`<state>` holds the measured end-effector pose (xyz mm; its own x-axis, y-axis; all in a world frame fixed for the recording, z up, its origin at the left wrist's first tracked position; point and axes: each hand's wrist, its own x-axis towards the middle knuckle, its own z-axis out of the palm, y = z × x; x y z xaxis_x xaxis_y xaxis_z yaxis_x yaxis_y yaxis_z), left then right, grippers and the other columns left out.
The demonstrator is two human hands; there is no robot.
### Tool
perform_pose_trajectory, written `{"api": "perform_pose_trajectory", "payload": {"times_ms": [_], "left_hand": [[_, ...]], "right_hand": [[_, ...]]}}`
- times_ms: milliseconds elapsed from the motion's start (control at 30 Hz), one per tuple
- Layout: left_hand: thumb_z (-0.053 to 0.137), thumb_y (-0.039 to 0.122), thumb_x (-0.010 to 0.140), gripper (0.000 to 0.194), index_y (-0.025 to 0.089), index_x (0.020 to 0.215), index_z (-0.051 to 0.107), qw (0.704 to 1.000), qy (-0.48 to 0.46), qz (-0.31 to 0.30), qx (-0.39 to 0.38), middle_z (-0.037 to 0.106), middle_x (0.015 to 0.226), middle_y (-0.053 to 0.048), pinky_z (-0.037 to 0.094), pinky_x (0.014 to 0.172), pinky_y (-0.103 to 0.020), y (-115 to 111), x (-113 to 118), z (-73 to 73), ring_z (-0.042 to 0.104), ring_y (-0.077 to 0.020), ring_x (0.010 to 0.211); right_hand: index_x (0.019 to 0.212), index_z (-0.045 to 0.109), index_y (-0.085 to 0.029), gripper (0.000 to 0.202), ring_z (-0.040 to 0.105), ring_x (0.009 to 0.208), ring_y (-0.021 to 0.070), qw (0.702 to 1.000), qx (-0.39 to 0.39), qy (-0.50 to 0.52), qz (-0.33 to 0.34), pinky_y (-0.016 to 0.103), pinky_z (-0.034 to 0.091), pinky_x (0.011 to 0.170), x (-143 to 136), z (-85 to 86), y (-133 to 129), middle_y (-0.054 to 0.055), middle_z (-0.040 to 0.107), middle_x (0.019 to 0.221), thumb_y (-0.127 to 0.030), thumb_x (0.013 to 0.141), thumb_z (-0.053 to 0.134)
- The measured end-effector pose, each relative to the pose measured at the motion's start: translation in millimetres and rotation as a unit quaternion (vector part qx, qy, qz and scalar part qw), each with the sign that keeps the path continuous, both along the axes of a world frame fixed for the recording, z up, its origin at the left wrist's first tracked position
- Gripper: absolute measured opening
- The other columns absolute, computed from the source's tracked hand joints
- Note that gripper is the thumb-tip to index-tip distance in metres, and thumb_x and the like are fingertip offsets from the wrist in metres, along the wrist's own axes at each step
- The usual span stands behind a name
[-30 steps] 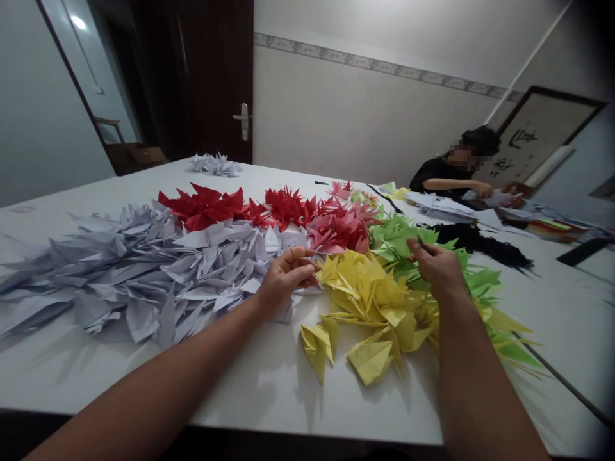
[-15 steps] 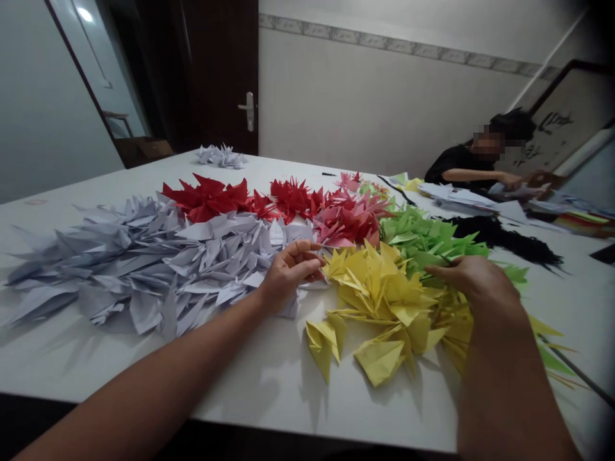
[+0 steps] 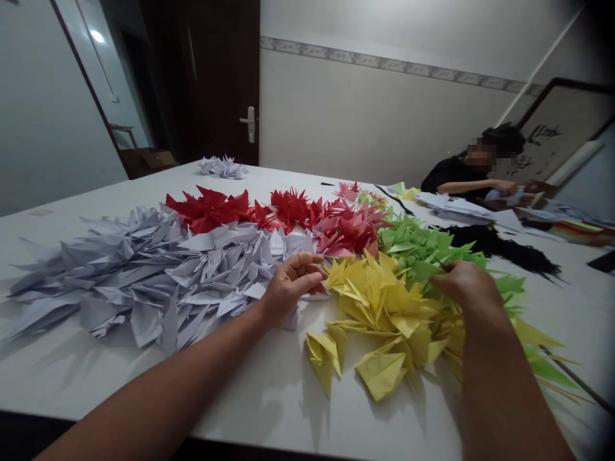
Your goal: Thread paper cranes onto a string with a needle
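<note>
My left hand (image 3: 298,282) is closed, its fingertips pinched together at the left edge of a pile of yellow folded paper pieces (image 3: 379,294). What those fingers hold is too small to make out. Above the right side of the yellow pile, my right hand (image 3: 468,285) has thumb and finger pressed together, with a dark thin tip just showing at them. Green folded paper pieces (image 3: 413,240) lie right behind that hand. White folded paper pieces (image 3: 192,275) spread in a large heap to the left. Two yellow pieces lie in front, between my forearms.
Red folded papers (image 3: 211,211) and pink ones (image 3: 348,224) lie behind. A small white cluster (image 3: 223,168) sits at the table's far edge. Black strands (image 3: 504,246) and paper sheets (image 3: 451,205) are at right, where another person (image 3: 451,176) sits. A dark thin rod (image 3: 576,378) lies near right.
The whole scene sits slightly lower as the camera has tilted up. Both hands keep nearly the same place and pinch; the other person's hands have moved a little.
</note>
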<state>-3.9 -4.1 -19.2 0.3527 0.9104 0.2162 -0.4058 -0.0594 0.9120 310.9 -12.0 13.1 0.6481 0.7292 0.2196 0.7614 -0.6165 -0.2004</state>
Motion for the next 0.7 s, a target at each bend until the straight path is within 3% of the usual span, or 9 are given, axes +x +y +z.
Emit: {"api": "perform_pose_trajectory", "payload": {"times_ms": [133,267,400,500,600,700], "left_hand": [[0.072,0.029,0.064,0.034,0.016,0.094,0.062,1.0,0.0,0.0,0.0,0.065,0.075,-0.001,0.046,0.057,-0.022,0,0,0.7,0.062,-0.0107,0.059],[0.073,0.029,0.064,0.035,0.016,0.094,0.062,1.0,0.003,-0.002,-0.001,0.066,0.075,-0.001,0.047,0.058,-0.023,0,0,0.7,0.062,-0.0113,0.059],[0.073,0.029,0.063,0.034,0.016,0.093,0.062,1.0,0.006,-0.012,-0.002,0.066,0.074,-0.001,0.048,0.058,-0.024,-1,1,0.8,0.062,-0.0109,0.058],[0.073,0.028,0.063,0.034,0.016,0.093,0.062,1.0,0.007,-0.012,-0.001,0.066,0.073,-0.001,0.048,0.059,-0.024,-2,1,1.7,0.061,-0.0106,0.058],[0.072,0.028,0.063,0.034,0.015,0.093,0.062,1.0,0.009,-0.015,0.0,0.066,0.073,-0.001,0.047,0.058,-0.023,-3,1,2.5,0.062,-0.0106,0.058],[0.072,0.028,0.064,0.033,0.015,0.093,0.062,1.0,0.009,-0.01,0.003,0.066,0.073,-0.001,0.047,0.058,-0.023,-3,1,2.7,0.062,-0.0106,0.058]], "right_hand": [[0.103,0.067,-0.021,0.038,0.063,0.093,0.0342,0.998,-0.026,0.009,-0.06,0.035,0.045,0.06,-9,14.0,-6,0.016,0.066,0.103,-0.038,0.069,0.058],[0.085,0.07,-0.018,0.038,0.063,0.091,0.0386,0.994,-0.078,0.032,-0.074,0.039,0.046,0.06,-6,16.6,-8,0.02,0.065,0.099,-0.051,0.068,0.06],[0.06,0.063,-0.017,0.029,0.065,0.078,0.0337,0.992,-0.109,0.053,-0.046,0.036,0.043,0.056,-1,12.0,-7,0.018,0.065,0.078,-0.045,0.062,0.067],[0.051,0.057,-0.017,0.024,0.063,0.068,0.0287,0.991,-0.112,0.066,-0.031,0.033,0.041,0.053,-1,9.3,-5,0.013,0.062,0.066,-0.036,0.059,0.07],[0.052,0.059,-0.017,0.014,0.061,0.063,0.0259,0.992,-0.097,0.071,-0.03,0.033,0.039,0.052,-3,9.8,-5,0.012,0.06,0.062,-0.026,0.058,0.067],[0.065,0.067,-0.016,0.01,0.06,0.068,0.0265,0.996,-0.057,0.059,-0.04,0.033,0.037,0.053,-7,14.3,-9,0.015,0.063,0.071,-0.025,0.061,0.063]]}}
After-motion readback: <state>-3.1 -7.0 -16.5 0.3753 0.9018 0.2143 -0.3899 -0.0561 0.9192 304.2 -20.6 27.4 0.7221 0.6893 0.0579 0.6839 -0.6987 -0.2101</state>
